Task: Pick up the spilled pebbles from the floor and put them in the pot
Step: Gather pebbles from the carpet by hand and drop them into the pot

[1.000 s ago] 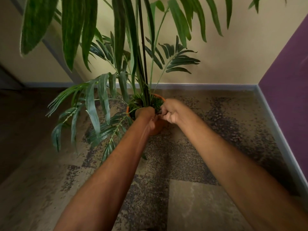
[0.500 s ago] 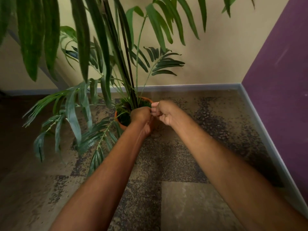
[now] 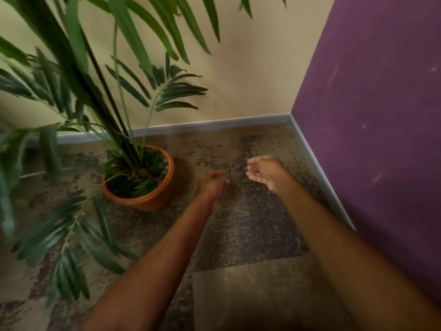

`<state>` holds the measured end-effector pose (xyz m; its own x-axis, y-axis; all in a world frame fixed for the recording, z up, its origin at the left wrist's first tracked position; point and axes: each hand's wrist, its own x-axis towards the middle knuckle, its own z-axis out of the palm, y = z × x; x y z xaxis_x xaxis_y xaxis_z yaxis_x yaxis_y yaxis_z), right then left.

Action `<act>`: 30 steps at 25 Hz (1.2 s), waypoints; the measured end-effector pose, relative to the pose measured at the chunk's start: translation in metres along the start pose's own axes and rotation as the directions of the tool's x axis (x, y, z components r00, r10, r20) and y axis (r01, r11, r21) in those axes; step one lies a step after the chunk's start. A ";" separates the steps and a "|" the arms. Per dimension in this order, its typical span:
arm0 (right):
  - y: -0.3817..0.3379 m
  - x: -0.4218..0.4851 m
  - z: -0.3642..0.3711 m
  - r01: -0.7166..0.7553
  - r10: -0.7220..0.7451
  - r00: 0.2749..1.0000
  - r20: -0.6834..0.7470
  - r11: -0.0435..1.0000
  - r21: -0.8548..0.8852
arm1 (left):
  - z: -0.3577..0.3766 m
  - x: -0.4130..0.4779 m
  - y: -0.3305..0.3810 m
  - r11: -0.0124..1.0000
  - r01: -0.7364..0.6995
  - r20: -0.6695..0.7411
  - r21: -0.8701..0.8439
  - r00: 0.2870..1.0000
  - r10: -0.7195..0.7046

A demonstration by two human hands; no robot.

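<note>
The terracotta pot (image 3: 152, 201) stands on the speckled carpet left of centre and holds a tall palm plant (image 3: 124, 130). Small pebbles (image 3: 140, 173) lie around the stems inside it. My left hand (image 3: 213, 185) hovers low over the floor just right of the pot, blurred, with its fingers drawn together. Farther right, my right hand (image 3: 266, 173) is loosely cupped with the palm turned toward the left, and nothing shows in it. Against the mottled carpet I cannot pick out loose pebbles on the floor.
A purple wall (image 3: 372, 139) closes the right side and a cream wall (image 3: 250, 75) the back, both with a grey skirting board (image 3: 214, 124). Palm fronds (image 3: 71, 232) spread low over the floor at the left and hang overhead.
Both hands have left the pot's rim and moved right, down over the carpet. The right hand has loosened from a fist into a cupped shape. The view has swung right.
</note>
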<state>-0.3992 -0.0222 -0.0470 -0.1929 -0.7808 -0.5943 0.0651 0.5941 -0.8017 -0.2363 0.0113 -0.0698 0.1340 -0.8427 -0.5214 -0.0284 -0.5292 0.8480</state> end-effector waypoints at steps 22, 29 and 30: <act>0.081 0.067 -0.088 0.155 -0.239 0.971 0.028 0.532 -0.832 | 0.002 0.080 -0.045 0.556 -0.310 0.227 0.771 0.950 0.215; 0.082 0.070 -0.085 0.298 -0.286 0.944 0.164 0.529 -0.794 | 0.009 0.086 -0.046 0.507 -0.390 0.308 0.769 0.921 0.241; 0.082 0.071 -0.084 0.315 -0.291 0.939 0.183 0.513 -0.799 | 0.010 0.086 -0.046 0.491 -0.398 0.315 0.775 0.917 0.246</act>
<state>-0.4894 -0.0126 -0.1496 -0.0208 -0.9414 -0.3365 -0.8093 0.2135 -0.5472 -0.2338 -0.0382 -0.1544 -0.1965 -0.9337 -0.2993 -0.8346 -0.0009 0.5508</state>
